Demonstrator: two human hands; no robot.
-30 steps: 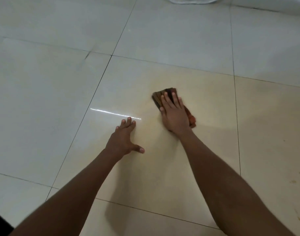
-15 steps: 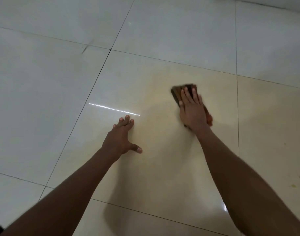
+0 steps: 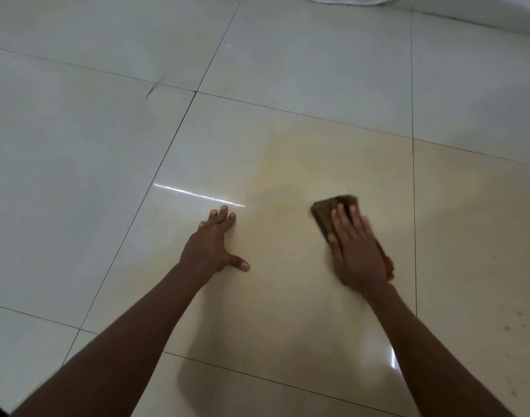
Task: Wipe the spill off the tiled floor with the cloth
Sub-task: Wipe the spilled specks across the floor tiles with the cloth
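A folded brown-and-orange cloth lies flat on the glossy cream floor tile. My right hand presses down on it, palm flat with fingers spread, covering most of it; only its far end and a right edge show. The hand is motion-blurred. A faint yellowish wet film spreads across the tile beyond and beside the cloth. My left hand rests flat on the same tile to the left, fingers apart, holding nothing.
Small yellow-brown specks dot the tile at the right. Dark grout lines divide the large tiles. A dark scuff marks a grout line at the far left. A white rounded object's edge shows at the top.
My right hand has slid the cloth rightward across the tile, then drawn it back toward me. My left hand has stayed planted in place.
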